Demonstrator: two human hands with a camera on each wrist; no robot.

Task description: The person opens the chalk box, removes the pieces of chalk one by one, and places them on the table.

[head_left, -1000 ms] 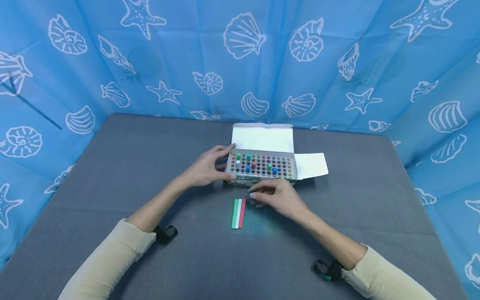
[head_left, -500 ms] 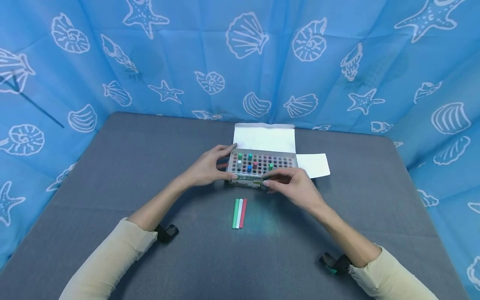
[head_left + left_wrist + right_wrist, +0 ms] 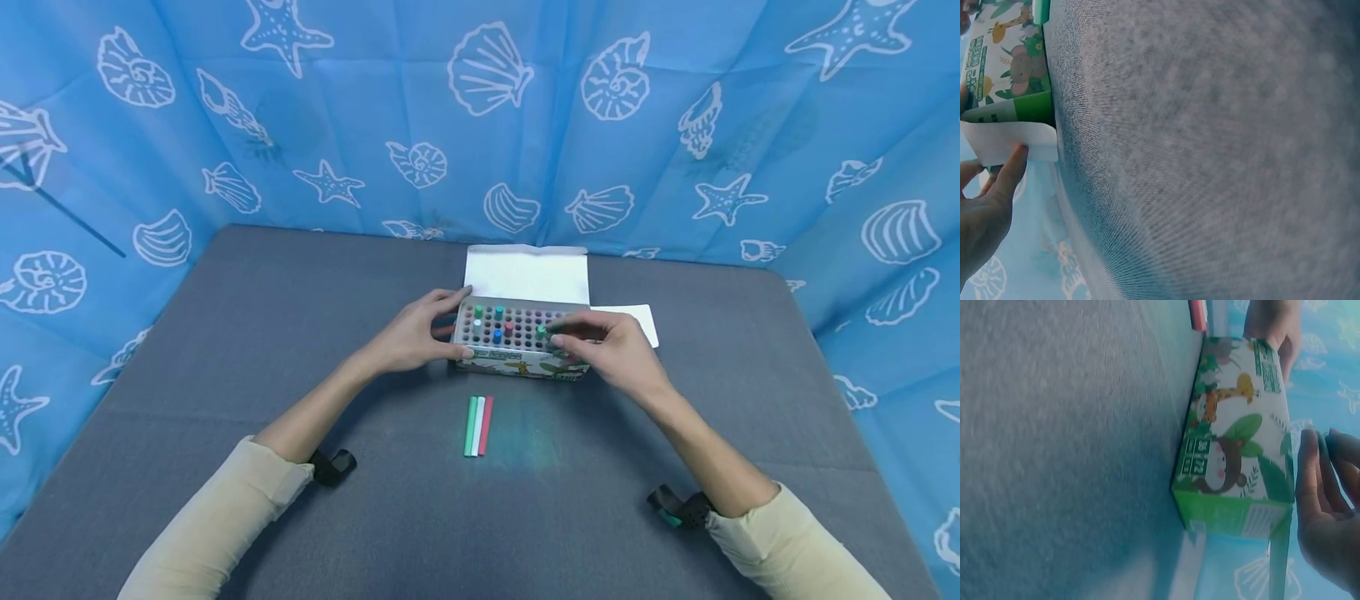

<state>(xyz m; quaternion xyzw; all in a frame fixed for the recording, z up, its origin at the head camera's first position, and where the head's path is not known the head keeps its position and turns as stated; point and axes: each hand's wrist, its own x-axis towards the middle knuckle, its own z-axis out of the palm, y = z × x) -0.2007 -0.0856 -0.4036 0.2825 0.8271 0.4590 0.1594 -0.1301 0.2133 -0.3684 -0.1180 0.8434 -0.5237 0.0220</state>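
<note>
Left hand [image 3: 411, 337] grips left end of open box [image 3: 517, 363] at table [image 3: 225, 350] centre. Right hand [image 3: 611, 346] over box, fingertips apparently pinching a green chalk [image 3: 541, 332]; contact unclear. Three chalks [image 3: 477, 426] lie near box front

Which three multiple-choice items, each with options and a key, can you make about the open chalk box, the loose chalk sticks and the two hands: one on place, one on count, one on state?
1. Where do the loose chalk sticks lie on the grey table?
A. inside the box
B. in front of the box
C. on the white lid flap

2. How many sticks lie there?
A. three
B. five
C. one

3. What is the state of the printed cardboard chalk box?
A. closed
B. lying upside down
C. open, flaps folded out

Key: 1 B, they lie side by side nearer the person than the box. 2 A, one green, one white, one red. 3 C, the white flaps spread out while the left hand holds its end and the right hand reaches over it.
</note>
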